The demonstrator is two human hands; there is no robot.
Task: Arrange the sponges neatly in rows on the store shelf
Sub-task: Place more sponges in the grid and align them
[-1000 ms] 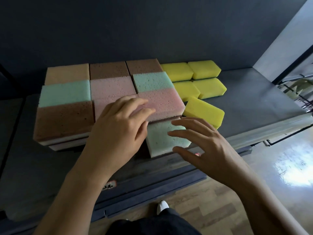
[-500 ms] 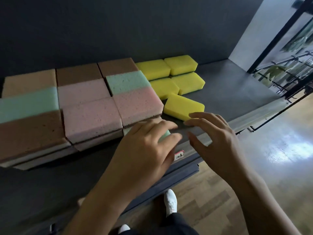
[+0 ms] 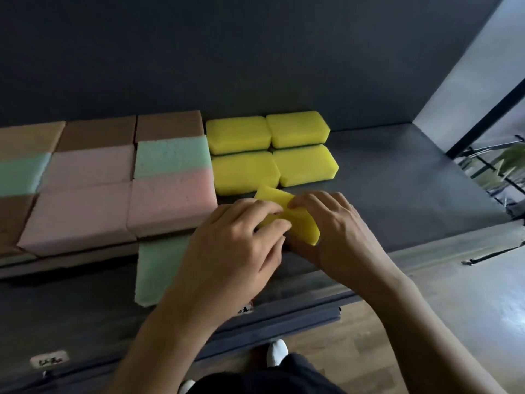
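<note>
A wood-plank floor [image 3: 355, 351] fills the bottom right, glossy with reflected light toward the right edge. A white shoe [image 3: 277, 352] stands on it beside a dark trouser leg [image 3: 270, 379]. A small white label [image 3: 49, 361] with dark marks sits at lower left, and a pale wall [image 3: 468, 66] edged by a black frame [image 3: 488, 118] rises at upper right.

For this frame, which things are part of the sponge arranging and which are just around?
Job: held yellow sponge, gripped by left hand and right hand; shelved yellow sponges; large sponge stack; protruding green sponge; shelf.
Incidental: price label, white shoe, wooden floor.
</note>
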